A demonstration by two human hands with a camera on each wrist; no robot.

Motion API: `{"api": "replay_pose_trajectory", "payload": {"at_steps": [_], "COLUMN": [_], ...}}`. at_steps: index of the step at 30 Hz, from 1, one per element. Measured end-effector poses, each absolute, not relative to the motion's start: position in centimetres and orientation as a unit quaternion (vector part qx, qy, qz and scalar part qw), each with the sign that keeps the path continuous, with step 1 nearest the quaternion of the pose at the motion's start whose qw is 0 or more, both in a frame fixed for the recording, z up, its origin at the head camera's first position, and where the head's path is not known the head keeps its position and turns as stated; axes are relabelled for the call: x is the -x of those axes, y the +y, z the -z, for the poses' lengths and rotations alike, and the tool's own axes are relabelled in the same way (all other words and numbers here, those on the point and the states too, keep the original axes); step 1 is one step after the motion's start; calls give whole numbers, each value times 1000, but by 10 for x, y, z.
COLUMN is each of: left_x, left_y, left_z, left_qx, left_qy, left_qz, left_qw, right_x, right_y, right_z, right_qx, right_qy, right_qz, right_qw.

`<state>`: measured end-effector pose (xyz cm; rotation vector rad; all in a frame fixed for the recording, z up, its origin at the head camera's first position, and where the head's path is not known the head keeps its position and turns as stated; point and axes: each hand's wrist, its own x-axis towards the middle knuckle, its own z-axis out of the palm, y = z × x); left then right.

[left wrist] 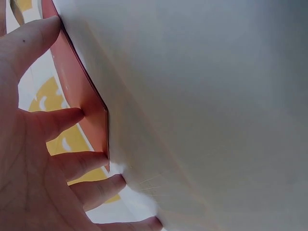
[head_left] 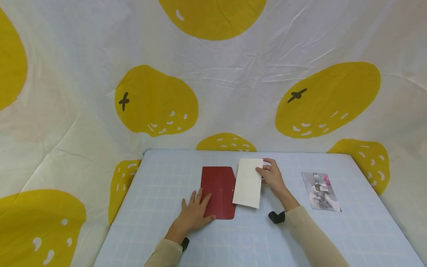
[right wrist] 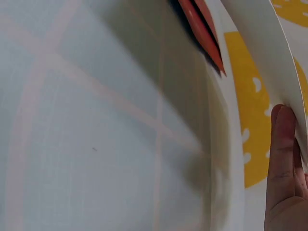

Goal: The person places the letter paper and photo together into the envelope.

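On the pale gridded table, head view: the left hand lies flat with fingers spread and straight, its fingertips pressing the near left part of a dark red envelope. Just right of those fingers, the right hand pinches the far right edge of a white card between thumb and fingers; the card overlaps the envelope's right edge and is not yet inside it. A photograph lies well apart, right of the right hand.

Left wrist view: straight fingers rest against the red envelope's edge.

Right wrist view: a fingertip backs the curved white card, with the envelope beyond it. The card appears lifted, so insertion remains to be done.
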<state>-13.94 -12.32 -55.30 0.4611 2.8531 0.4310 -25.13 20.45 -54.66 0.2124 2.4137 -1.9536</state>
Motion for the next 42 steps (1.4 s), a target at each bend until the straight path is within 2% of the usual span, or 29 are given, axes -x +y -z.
{"api": "replay_pose_trajectory", "payload": {"at_steps": [42], "left_x": [139], "left_y": [-123], "left_z": [551], "left_qx": [-155], "left_qy": [968], "left_qz": [-159], "left_qw": [119], "right_x": [258], "right_y": [162], "right_z": [548], "right_qx": [-73], "right_qy": [802], "right_qz": [592], "right_qw": [3]}}
